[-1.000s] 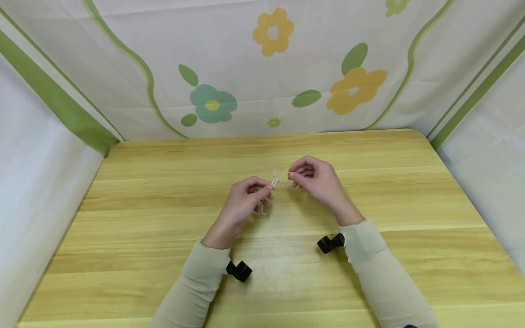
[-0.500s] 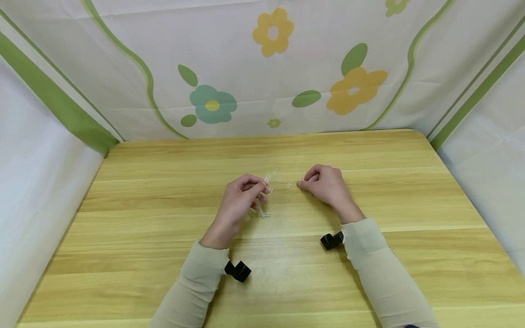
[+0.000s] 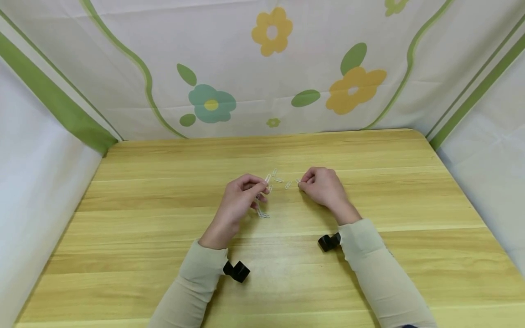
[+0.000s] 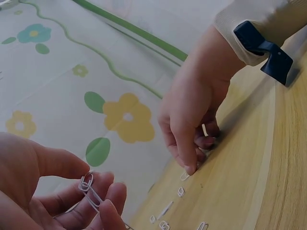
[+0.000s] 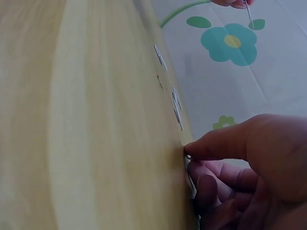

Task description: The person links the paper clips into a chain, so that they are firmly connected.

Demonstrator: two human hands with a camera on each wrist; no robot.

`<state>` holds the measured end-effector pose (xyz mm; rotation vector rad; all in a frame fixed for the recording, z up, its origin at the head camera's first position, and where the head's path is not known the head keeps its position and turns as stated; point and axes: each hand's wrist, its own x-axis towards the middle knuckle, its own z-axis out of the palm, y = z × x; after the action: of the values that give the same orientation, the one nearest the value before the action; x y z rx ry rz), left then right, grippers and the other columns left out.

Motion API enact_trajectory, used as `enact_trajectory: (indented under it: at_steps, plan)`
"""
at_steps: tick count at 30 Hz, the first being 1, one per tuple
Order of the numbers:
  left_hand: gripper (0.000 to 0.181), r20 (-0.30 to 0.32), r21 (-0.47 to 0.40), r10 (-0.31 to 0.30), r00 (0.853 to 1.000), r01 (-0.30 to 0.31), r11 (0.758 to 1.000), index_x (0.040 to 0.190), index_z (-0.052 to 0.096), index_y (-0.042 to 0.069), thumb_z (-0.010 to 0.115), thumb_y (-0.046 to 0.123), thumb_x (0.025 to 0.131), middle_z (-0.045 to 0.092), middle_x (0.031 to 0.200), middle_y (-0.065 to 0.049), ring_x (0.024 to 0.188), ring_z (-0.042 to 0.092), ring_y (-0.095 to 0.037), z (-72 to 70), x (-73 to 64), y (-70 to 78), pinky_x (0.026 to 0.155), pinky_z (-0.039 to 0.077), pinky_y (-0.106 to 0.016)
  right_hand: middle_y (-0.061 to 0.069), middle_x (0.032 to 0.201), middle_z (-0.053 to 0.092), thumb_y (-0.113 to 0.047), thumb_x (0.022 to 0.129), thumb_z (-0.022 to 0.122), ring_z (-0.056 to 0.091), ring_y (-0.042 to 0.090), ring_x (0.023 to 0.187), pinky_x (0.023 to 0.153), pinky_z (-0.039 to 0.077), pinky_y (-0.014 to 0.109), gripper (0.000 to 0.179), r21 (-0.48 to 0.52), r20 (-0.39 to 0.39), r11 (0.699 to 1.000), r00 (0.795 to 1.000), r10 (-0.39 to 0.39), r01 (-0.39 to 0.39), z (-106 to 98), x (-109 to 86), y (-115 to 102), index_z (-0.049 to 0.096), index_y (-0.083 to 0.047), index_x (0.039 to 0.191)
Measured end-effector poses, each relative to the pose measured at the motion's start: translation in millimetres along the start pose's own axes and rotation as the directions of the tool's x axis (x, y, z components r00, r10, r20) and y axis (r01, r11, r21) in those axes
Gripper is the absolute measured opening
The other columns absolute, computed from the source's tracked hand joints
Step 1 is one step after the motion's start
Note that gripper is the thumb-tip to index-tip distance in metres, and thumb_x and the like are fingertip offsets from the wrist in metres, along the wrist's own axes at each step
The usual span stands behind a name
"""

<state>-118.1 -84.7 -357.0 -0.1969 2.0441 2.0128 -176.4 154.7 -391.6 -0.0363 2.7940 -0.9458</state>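
My left hand is raised over the table, thumb and index finger pinching a white paper clip. More linked clips dangle below that hand as a chain; in the left wrist view, two linked paper clips show at its fingertips. To the right, my right hand is down at the tabletop. Its thumb and index finger pinch the end of another paper clip, partly hidden by the fingers in the right wrist view. Between the hands lie loose paper clips, with one clip nearest the right hand.
The wooden table meets a white floral cloth at its back edge. Cloth also hangs on both sides. Each wrist bears a black camera mount.
My right hand has moved right and down to the paper clip on the table. The left hand has drawn slightly left with its chain, widening the gap between the hands.
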Motion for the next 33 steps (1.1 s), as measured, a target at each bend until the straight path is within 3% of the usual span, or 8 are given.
enact_trajectory:
  at_steps: [10, 13, 16, 19, 24, 27, 33]
  plan:
    - [0.015, 0.016, 0.004, 0.000, 1.000, 0.000, 1.000, 0.114, 0.072, 0.005, 0.066, 0.017, 0.107, 0.078, 0.104, -0.011, 0.091, 0.072, -0.027, 0.0, -0.4, 0.3, 0.074, 0.052, -0.033, 0.008, 0.095, 0.069, -0.025, 0.107, 0.063, 0.060, 0.023, 0.079, 0.072, 0.046, 0.035, 0.014, -0.050, 0.016, 0.996, 0.997, -0.077, 0.078, 0, 0.9, 2, 0.064, -0.011, 0.108]
    - [0.015, 0.019, 0.006, -0.003, 1.000, 0.002, 1.000, 0.114, 0.072, 0.005, 0.066, 0.017, 0.107, 0.077, 0.105, -0.011, 0.091, 0.072, -0.028, 0.4, -0.3, 0.2, 0.074, 0.052, -0.033, 0.011, 0.103, 0.070, -0.026, 0.109, 0.060, 0.062, 0.025, 0.085, 0.076, 0.048, 0.036, 0.017, -0.010, 0.007, 0.998, 0.998, -0.061, 0.061, 0, 0.7, 2, 0.062, -0.010, 0.113]
    - [0.016, 0.024, 0.005, -0.003, 1.000, 0.003, 1.000, 0.115, 0.072, 0.004, 0.066, 0.017, 0.107, 0.077, 0.106, -0.012, 0.093, 0.072, -0.030, 1.5, 0.0, 0.0, 0.074, 0.052, -0.033, 0.014, 0.106, 0.072, -0.026, 0.110, 0.056, 0.069, 0.024, 0.082, 0.072, 0.056, 0.036, 0.021, 0.120, 0.009, 0.992, 0.999, -0.034, 0.033, 0, 0.6, 2, 0.059, -0.007, 0.118]
    - [0.018, 0.027, 0.004, -0.003, 1.000, 0.003, 1.000, 0.117, 0.071, 0.003, 0.066, 0.017, 0.108, 0.077, 0.108, -0.014, 0.094, 0.072, -0.031, 2.6, 0.1, 0.2, 0.074, 0.052, -0.032, 0.016, 0.105, 0.074, -0.025, 0.110, 0.056, 0.073, 0.024, 0.071, 0.063, 0.061, 0.036, 0.022, 0.297, 0.004, 0.954, 0.999, -0.033, 0.031, 2, 0.5, 0, 0.058, -0.006, 0.120]
    - [0.017, 0.028, 0.005, -0.004, 1.000, 0.004, 1.000, 0.117, 0.070, 0.004, 0.066, 0.017, 0.108, 0.076, 0.109, -0.015, 0.094, 0.072, -0.030, 4.1, 0.4, 1.0, 0.074, 0.052, -0.032, 0.020, 0.107, 0.075, -0.022, 0.107, 0.068, 0.073, 0.021, 0.069, 0.063, 0.064, 0.034, 0.020, 0.526, -0.011, 0.847, 0.996, -0.087, 0.079, 2, -3.3, -11, 0.063, -0.006, 0.116]
    - [0.013, 0.027, 0.005, -0.008, 1.000, 0.008, 1.000, 0.114, 0.070, 0.007, 0.066, 0.017, 0.107, 0.076, 0.109, -0.015, 0.092, 0.072, -0.027, 5.2, 0.6, 1.7, 0.075, 0.053, -0.032, 0.022, 0.103, 0.074, -0.019, 0.103, 0.075, 0.073, 0.019, 0.069, 0.066, 0.065, 0.034, 0.019, 0.589, -0.011, 0.799, 0.990, -0.138, 0.118, 2, -8.0, -19, 0.067, -0.005, 0.112]
    - [0.010, 0.037, 0.009, -0.010, 0.999, 0.009, 1.000, 0.112, 0.070, 0.008, 0.067, 0.016, 0.107, 0.075, 0.102, -0.009, 0.085, 0.071, -0.018, 6.1, 0.9, 0.9, 0.077, 0.053, -0.034, 0.012, 0.095, 0.076, -0.016, 0.098, 0.081, 0.074, 0.020, 0.070, 0.069, 0.066, 0.038, 0.013, 0.616, -0.071, 0.758, 0.974, -0.215, 0.212, 4, -17.9, -31, 0.073, -0.007, 0.105]
